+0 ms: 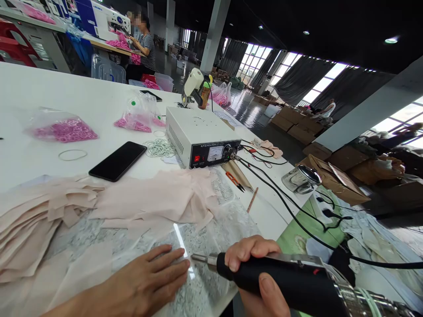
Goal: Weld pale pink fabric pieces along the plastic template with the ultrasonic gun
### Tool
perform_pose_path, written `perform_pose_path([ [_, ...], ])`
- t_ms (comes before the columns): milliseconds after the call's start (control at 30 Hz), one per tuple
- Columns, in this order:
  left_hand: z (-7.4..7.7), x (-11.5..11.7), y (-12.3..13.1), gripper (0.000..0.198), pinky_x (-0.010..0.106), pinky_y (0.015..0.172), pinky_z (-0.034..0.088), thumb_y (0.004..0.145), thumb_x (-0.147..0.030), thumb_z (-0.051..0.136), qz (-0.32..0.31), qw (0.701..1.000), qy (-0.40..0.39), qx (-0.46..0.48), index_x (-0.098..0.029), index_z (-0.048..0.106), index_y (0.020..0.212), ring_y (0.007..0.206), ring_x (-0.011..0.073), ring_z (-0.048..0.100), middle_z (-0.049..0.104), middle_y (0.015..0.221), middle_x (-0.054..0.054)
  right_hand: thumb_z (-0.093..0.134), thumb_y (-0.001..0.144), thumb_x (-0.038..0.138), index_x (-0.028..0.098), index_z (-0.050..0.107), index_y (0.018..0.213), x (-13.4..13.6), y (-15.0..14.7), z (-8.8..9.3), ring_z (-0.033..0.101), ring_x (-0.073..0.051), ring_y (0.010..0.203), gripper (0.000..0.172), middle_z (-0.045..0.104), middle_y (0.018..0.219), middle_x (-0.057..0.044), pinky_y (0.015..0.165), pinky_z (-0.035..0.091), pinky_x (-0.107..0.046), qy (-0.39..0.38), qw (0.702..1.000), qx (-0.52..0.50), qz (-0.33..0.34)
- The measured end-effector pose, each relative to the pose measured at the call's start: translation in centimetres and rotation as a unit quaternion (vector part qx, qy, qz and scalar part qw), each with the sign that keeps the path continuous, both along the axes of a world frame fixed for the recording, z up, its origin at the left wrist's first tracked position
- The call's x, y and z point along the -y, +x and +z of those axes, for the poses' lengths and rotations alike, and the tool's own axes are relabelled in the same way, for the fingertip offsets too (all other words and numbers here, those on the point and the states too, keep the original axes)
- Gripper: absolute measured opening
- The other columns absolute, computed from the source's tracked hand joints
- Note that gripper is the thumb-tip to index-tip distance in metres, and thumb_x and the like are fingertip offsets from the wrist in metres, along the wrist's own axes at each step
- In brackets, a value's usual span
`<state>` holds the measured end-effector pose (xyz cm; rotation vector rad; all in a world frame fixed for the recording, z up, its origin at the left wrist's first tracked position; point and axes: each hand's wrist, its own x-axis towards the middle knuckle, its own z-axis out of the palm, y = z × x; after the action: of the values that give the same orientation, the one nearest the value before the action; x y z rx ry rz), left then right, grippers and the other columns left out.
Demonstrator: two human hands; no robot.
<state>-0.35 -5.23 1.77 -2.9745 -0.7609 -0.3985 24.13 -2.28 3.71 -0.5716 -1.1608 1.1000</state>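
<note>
My right hand (253,250) is wrapped round the black handle of an ultrasonic welding gun (291,281). The gun's narrow metal tip points left, close to the fingertips of my left hand (142,281). That hand lies flat with its fingers stretched out on a marbled, glossy sheet (214,237). Thin pale-pink fabric pieces (155,198) are spread just beyond it. A layered pile of the same fabric strips (29,220) lies to the left, and more pale fabric (82,273) extends beside my left forearm.
A welder power box (211,127) stands mid-table, cables running right. Nearby lie a phone (118,161), orange thread snips (234,180), elastic loops (160,148) and bags of pink rings (66,127). A lidded glass jar (299,178) stands right. A co-worker (147,48) sits at a sewing machine.
</note>
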Motion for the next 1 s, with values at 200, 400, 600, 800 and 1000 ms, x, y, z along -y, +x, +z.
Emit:
perform_pose_path([
  [200, -0.35, -0.19, -0.02, 0.053, 0.032, 0.121, 0.038, 0.095, -0.002, 0.05, -0.001, 0.999, -0.027, 0.032, -0.015, 0.055, 0.146, 0.143, 0.0209, 0.051, 0.06, 0.149, 0.005, 0.062, 0.09, 0.04, 0.029, 0.065, 0.092, -0.15, -0.28, 0.26, 0.061, -0.018, 0.056, 0.011, 0.06, 0.075, 0.0, 0.054, 0.053, -0.035, -0.002, 0.999, 0.033, -0.016],
  [400, -0.6, -0.3, 0.13, 0.052, 0.033, 0.12, 0.038, 0.096, -0.003, 0.046, -0.002, 1.0, -0.004, 0.013, -0.015, 0.054, 0.147, 0.144, 0.0209, 0.05, 0.059, 0.15, 0.004, 0.061, 0.089, 0.043, 0.032, 0.067, 0.093, 0.06, 0.29, 0.78, 0.059, -0.021, 0.053, 0.013, 0.057, 0.073, -0.002, 0.049, 0.05, -0.038, -0.015, 0.999, 0.031, -0.02],
  [600, 0.06, -0.33, 0.25, 0.051, 0.031, 0.118, 0.041, 0.093, 0.001, 0.044, -0.007, 1.0, 0.0, 0.028, -0.015, 0.06, 0.14, 0.138, 0.0208, 0.057, 0.064, 0.145, 0.004, 0.062, 0.089, 0.042, 0.03, 0.065, 0.095, 0.47, 0.66, 0.54, 0.06, -0.017, 0.055, 0.015, 0.06, 0.075, 0.0, 0.052, 0.052, -0.032, -0.01, 1.0, 0.018, 0.01],
  [800, 0.18, -0.4, 0.2, 0.052, 0.029, 0.12, 0.039, 0.092, 0.001, 0.045, -0.004, 0.998, -0.011, 0.054, -0.017, 0.062, 0.138, 0.138, 0.0184, 0.057, 0.066, 0.142, 0.003, 0.063, 0.088, 0.041, 0.029, 0.066, 0.095, 0.59, 0.3, 0.47, 0.06, -0.015, 0.055, 0.014, 0.061, 0.075, 0.0, 0.053, 0.052, -0.03, -0.005, 1.0, 0.019, 0.01],
  [1000, 0.13, -0.31, 0.32, 0.048, 0.03, 0.117, 0.042, 0.094, 0.001, 0.044, -0.014, 0.999, 0.014, 0.033, -0.014, 0.064, 0.135, 0.133, 0.0211, 0.061, 0.063, 0.145, 0.004, 0.065, 0.088, 0.043, 0.03, 0.066, 0.093, 0.54, 0.51, 0.35, 0.062, -0.016, 0.056, 0.013, 0.062, 0.075, 0.001, 0.055, 0.055, -0.031, -0.01, 0.999, 0.032, 0.016],
])
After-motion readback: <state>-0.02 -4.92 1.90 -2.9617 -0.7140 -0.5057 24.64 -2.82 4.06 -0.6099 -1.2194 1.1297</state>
